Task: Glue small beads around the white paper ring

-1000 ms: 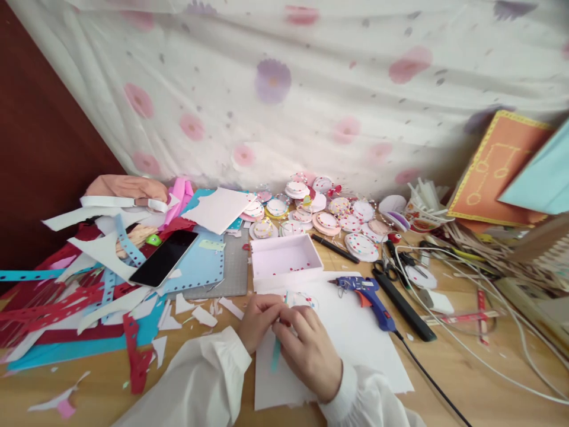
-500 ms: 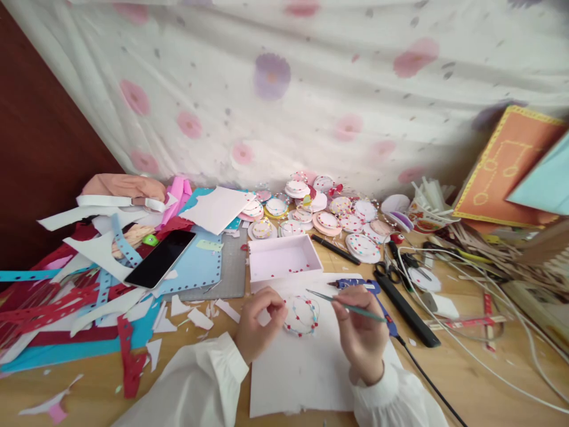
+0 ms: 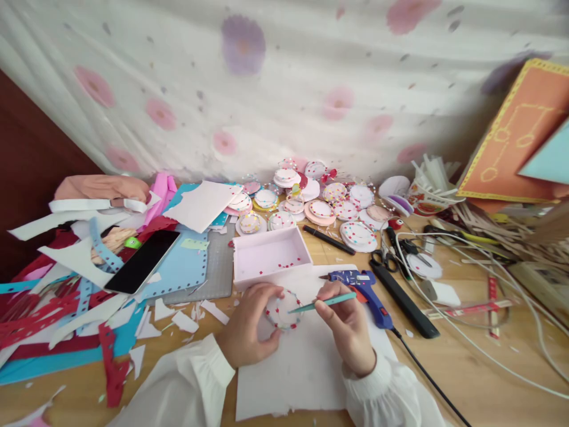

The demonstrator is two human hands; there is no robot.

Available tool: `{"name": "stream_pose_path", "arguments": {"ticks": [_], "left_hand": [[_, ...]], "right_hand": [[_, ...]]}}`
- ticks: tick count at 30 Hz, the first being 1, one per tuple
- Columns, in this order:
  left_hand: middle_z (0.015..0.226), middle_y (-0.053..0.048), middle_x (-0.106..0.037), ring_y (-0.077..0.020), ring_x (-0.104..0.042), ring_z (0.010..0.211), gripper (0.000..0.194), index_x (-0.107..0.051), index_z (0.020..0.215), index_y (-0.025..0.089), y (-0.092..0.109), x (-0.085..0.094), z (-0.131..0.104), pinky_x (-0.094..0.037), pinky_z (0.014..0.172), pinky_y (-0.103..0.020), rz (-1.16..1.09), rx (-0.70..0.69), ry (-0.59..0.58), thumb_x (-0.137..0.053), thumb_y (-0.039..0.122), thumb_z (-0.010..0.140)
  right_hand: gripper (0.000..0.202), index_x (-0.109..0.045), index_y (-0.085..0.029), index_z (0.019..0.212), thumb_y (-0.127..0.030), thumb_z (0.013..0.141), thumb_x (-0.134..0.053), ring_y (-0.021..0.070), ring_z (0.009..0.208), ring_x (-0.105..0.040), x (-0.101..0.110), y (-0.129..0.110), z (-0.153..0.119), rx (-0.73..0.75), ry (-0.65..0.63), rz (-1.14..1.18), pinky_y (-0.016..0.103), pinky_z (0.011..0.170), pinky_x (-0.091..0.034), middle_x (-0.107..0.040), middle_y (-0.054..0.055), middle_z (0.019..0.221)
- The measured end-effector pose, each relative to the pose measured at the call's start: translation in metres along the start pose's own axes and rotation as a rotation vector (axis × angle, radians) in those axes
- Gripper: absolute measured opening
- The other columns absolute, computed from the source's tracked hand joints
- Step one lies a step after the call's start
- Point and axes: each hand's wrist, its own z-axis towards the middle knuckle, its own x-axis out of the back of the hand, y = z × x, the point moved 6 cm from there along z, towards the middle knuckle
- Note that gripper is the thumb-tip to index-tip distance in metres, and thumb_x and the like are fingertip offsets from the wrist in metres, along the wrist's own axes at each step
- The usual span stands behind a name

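A thin wire ring strung with small red and pale blue beads lies on a white sheet. My left hand curves round the ring's left side, index finger at its far edge and thumb at its near edge, steadying it. My right hand grips green tweezers between thumb and fingers. Their points reach inside the ring; whether the tips hold anything is too small to tell. Behind the ring stands a shallow white box with several tiny red pieces in it.
Right of the sheet lie a blue glue gun with a cord, a black bar and scissors. Several beaded discs are crowded at the back. A phone and paper scraps cover the left side.
My left hand has opened from a pinch and spread round the ring's left side. The tweezers have swung down so their points are over the ring. The view has shifted a little right.
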Motion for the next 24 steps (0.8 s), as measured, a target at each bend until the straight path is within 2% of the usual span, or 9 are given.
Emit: {"name": "stream_pose_path", "arguments": {"ticks": [4, 7, 9, 14, 24], "left_hand": [[0.117, -0.011, -0.054, -0.03, -0.048, 0.115, 0.075, -0.042, 0.128, 0.02, 0.002, -0.001, 0.001, -0.041, 0.099, -0.043, -0.002, 0.001, -0.015, -0.072, 0.017, 0.06], [0.111, -0.01, -0.056, -0.029, -0.049, 0.11, 0.068, -0.047, 0.122, 0.02, -0.001, -0.002, 0.002, -0.044, 0.095, -0.041, -0.002, 0.05, -0.021, -0.078, 0.031, 0.062], [0.109, -0.01, -0.056, -0.028, -0.05, 0.109, 0.062, -0.049, 0.118, 0.02, -0.003, -0.002, 0.003, -0.044, 0.093, -0.039, -0.006, 0.074, -0.022, -0.077, 0.035, 0.065], [0.106, -0.009, -0.058, -0.0276, -0.051, 0.106, 0.051, -0.052, 0.112, 0.021, -0.003, -0.002, 0.003, -0.044, 0.091, -0.039, -0.013, 0.101, -0.022, -0.075, 0.033, 0.068], [0.103, -0.007, -0.058, -0.0252, -0.051, 0.103, 0.048, -0.053, 0.109, 0.02, -0.003, -0.002, 0.003, -0.044, 0.089, -0.035, -0.001, 0.073, -0.01, -0.077, 0.031, 0.068]], "right_hand": [[0.016, -0.059, -0.02, 0.077, -0.033, 0.078, -0.07, 0.0122, 0.06, -0.049, -0.002, 0.0, -0.001, -0.04, 0.0, 0.008, 0.024, 0.053, -0.043, -0.051, -0.001, 0.069], [0.02, -0.059, -0.02, 0.075, -0.035, 0.077, -0.071, 0.0124, 0.058, -0.049, -0.009, 0.001, -0.003, -0.089, -0.047, 0.002, 0.024, 0.052, -0.043, -0.052, -0.001, 0.066], [0.022, -0.059, -0.019, 0.073, -0.038, 0.076, -0.071, 0.0129, 0.058, -0.05, -0.013, 0.002, -0.004, -0.111, -0.059, -0.015, 0.025, 0.052, -0.043, -0.052, -0.001, 0.065], [0.025, -0.06, -0.019, 0.073, -0.04, 0.075, -0.072, 0.0121, 0.056, -0.048, -0.014, 0.007, -0.004, -0.141, -0.051, -0.037, 0.024, 0.05, -0.041, -0.051, -0.001, 0.064], [0.026, -0.057, -0.019, 0.074, -0.041, 0.076, -0.071, 0.0123, 0.056, -0.046, -0.016, 0.015, -0.006, -0.193, -0.11, -0.048, 0.025, 0.051, -0.038, -0.05, -0.002, 0.063]]}}
